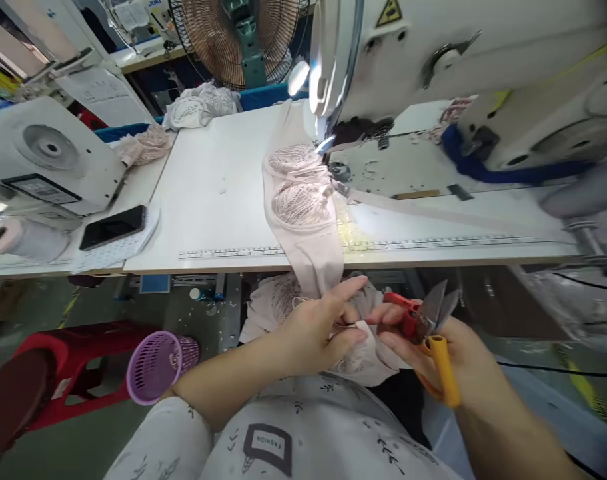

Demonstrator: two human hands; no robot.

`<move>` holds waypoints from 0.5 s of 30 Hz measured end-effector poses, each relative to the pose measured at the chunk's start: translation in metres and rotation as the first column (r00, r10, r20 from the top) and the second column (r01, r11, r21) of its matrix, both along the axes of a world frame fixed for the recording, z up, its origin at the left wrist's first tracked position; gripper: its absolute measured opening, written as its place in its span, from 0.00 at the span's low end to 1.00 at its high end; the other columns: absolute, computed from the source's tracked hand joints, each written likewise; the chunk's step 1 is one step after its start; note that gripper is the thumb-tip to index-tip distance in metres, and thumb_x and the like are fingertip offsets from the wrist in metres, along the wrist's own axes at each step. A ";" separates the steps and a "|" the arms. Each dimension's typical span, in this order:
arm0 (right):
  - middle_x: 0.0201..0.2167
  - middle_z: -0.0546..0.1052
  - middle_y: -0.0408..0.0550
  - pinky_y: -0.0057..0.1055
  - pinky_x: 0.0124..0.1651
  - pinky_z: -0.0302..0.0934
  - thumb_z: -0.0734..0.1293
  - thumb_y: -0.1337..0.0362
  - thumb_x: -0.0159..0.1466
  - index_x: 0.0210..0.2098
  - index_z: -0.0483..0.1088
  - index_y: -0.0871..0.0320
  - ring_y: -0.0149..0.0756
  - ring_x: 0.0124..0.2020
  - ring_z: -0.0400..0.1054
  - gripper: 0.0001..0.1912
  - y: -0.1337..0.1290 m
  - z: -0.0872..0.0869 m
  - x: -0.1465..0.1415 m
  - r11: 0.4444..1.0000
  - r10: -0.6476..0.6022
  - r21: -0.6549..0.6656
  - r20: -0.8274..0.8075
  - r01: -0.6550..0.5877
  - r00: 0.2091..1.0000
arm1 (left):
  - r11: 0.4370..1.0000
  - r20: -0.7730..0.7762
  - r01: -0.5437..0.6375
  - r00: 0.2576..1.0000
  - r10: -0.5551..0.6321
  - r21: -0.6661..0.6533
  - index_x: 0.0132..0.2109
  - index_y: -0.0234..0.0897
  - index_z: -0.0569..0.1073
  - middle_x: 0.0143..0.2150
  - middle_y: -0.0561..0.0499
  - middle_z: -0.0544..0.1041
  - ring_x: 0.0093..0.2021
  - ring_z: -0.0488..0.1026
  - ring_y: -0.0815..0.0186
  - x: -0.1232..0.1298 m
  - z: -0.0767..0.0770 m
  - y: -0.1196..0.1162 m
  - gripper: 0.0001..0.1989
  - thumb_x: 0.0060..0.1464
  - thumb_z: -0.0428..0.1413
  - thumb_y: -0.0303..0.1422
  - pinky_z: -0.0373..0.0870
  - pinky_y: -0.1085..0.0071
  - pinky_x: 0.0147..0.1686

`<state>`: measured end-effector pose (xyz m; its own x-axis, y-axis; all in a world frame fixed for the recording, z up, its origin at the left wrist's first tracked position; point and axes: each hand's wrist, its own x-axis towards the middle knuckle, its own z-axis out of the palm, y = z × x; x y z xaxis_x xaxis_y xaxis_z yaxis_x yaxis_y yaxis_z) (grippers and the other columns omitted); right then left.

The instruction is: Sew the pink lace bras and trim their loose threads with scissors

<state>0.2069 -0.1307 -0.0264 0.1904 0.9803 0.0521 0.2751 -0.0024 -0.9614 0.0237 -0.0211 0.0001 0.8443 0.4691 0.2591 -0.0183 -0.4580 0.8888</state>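
Observation:
A pale pink lace bra (pixel 303 200) lies on the sewing table, one end by the machine's needle area and the other hanging over the front edge. My left hand (pixel 328 327) is below that edge, thumb and fingers pinched on pale bra fabric (pixel 370 350) over my lap. My right hand (pixel 448 360) holds scissors (pixel 436 310) with red and yellow-orange handles, blades pointing up and away from the fabric. Its fingertips also reach the fabric close to my left fingers. More pale lace pieces (pixel 270 303) are bunched behind my left hand.
The sewing machine (pixel 433 47) overhangs the table's right side. A measuring tape strip (pixel 233 253) runs along the front edge. At left are a phone (pixel 114 227), a thread cone (pixel 26 239) and another machine (pixel 48 157). A purple basket (pixel 156 367) and red stool (pixel 78 360) stand on the floor.

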 end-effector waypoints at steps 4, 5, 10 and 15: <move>0.30 0.73 0.43 0.26 0.32 0.68 0.70 0.59 0.58 0.32 0.67 0.53 0.33 0.31 0.70 0.07 0.008 0.013 -0.003 0.998 -0.014 0.055 -0.170 0.023 0.985 | 1.000 -0.097 -0.003 0.995 0.003 -0.001 0.66 0.40 0.47 0.31 0.54 0.72 0.29 0.69 0.69 0.014 -0.002 -0.006 0.32 0.58 0.50 0.32 0.70 0.72 0.34; 0.29 0.73 0.43 0.25 0.30 0.67 0.70 0.59 0.58 0.31 0.68 0.53 0.31 0.28 0.69 0.08 0.009 0.015 -0.002 1.000 -0.016 0.021 -0.187 0.020 0.982 | 1.000 -0.128 -0.006 0.992 0.004 -0.012 0.66 0.39 0.48 0.31 0.54 0.72 0.29 0.69 0.69 0.016 -0.002 -0.007 0.32 0.58 0.50 0.32 0.70 0.71 0.35; 0.26 0.71 0.43 0.27 0.25 0.64 0.69 0.56 0.59 0.31 0.67 0.54 0.32 0.26 0.66 0.09 0.013 0.015 0.002 0.997 -0.033 -0.072 -0.168 0.021 0.985 | 0.998 -0.164 -0.011 0.986 0.001 -0.059 0.64 0.36 0.52 0.32 0.53 0.73 0.31 0.72 0.67 0.022 -0.004 -0.008 0.29 0.57 0.51 0.33 0.70 0.70 0.36; 0.29 0.71 0.46 0.29 0.28 0.65 0.68 0.56 0.60 0.31 0.66 0.54 0.34 0.28 0.67 0.10 0.015 0.011 -0.002 0.992 -0.123 0.011 -0.077 0.124 0.989 | 0.992 -0.155 -0.123 0.981 0.117 -0.029 0.52 0.35 0.64 0.36 0.49 0.75 0.34 0.72 0.65 0.022 -0.013 -0.010 0.20 0.54 0.55 0.38 0.70 0.69 0.36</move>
